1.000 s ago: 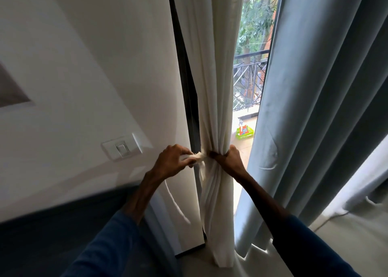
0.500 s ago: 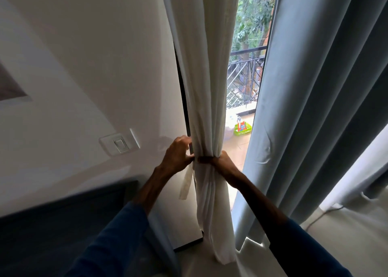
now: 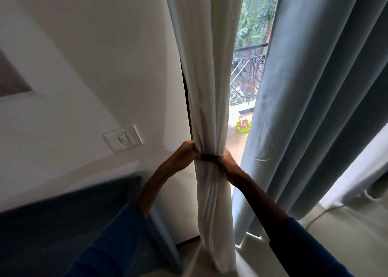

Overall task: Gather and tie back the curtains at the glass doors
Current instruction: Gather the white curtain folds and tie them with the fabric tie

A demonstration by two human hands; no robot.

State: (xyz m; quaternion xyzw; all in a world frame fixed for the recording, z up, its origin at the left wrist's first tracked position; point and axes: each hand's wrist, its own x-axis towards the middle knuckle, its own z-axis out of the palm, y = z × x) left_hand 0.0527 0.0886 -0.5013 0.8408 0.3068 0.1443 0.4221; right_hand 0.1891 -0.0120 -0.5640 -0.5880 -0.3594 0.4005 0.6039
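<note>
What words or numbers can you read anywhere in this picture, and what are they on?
No words or numbers can be read here.
Packet in the green basket outside: coloured print, too blurred to read.
Wall switch: no label shows.
White curtain and grey curtain: plain, no writing.

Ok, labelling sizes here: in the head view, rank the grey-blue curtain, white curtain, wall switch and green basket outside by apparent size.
1. Heavy grey-blue fabric curtain
2. Gathered white sheer curtain
3. White rectangular wall switch
4. Small green plastic basket, which is farther off and partly hidden, so it only looks smallest.
</note>
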